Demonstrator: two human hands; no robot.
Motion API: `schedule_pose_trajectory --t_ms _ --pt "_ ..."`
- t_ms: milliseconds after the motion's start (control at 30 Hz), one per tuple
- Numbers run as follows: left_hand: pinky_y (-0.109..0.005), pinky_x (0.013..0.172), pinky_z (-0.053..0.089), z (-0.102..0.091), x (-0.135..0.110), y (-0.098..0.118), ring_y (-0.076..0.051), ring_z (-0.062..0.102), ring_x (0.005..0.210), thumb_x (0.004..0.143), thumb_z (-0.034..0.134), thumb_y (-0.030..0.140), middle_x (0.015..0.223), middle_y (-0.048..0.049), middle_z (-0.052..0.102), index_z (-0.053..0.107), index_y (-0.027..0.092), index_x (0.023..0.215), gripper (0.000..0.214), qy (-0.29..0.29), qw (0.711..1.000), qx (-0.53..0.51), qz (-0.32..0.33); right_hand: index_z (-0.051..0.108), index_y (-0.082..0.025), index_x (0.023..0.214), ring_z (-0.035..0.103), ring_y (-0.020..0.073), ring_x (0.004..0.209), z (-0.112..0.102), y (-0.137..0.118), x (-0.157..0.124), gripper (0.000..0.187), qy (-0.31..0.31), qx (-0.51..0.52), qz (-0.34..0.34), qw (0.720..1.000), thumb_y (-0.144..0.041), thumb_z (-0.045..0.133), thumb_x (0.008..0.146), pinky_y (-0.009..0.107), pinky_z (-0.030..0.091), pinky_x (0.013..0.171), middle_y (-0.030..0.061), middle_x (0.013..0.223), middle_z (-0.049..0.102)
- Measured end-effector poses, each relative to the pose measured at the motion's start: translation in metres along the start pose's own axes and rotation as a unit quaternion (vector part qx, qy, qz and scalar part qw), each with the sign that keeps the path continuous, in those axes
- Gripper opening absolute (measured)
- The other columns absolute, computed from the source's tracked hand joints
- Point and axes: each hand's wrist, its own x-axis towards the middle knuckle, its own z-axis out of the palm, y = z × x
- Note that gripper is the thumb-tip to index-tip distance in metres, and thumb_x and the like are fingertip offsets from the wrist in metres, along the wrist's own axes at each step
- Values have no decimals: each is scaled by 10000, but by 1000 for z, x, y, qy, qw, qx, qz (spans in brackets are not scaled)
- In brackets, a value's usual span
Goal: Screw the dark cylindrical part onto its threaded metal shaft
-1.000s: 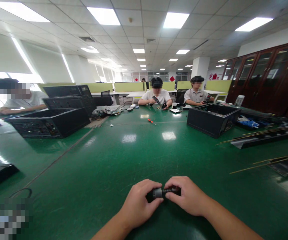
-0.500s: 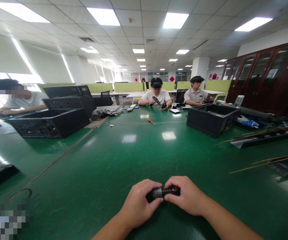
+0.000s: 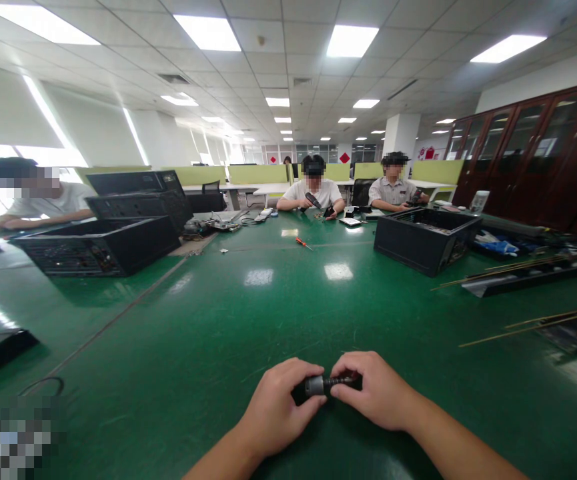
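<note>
Low in the head view, a dark cylindrical part with a grey collar (image 3: 314,385) lies level between my two hands, just above or on the green table; its exact kind I cannot make out. My left hand (image 3: 277,405) grips the thick end, thumb below and fingers above. A narrower, ribbed dark stem (image 3: 337,382) runs from the collar towards the right. Around that stem my right hand (image 3: 379,395) is closed, thumb and fingers pinching it. Both outer ends of the part are partly hidden by my palms and fingers.
Across the green table (image 3: 208,333) lies an orange-handled screwdriver (image 3: 303,244). Black computer cases stand at left (image 3: 103,247) and right (image 3: 425,240). Thin brass-coloured rods (image 3: 508,270) lie at right. People work at the far side and at left.
My right thumb and fingers have shifted very slightly on the ribbed stem. My left hand and the part stay almost in place.
</note>
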Motion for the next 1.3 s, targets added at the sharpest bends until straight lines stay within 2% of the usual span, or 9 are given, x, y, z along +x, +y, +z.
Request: schedule_pose_trajectory --t_ms 1300 --pt "-341 811 516 -1 -1 -2 -206 673 882 772 709 176 954 -34 728 686 233 1053 288 4 1000 -3 -2 700 -210 861 596 148 744 -2 3 0 49 7 -6 -4 1000 -244 676 836 250 410 695 -11 790 668"
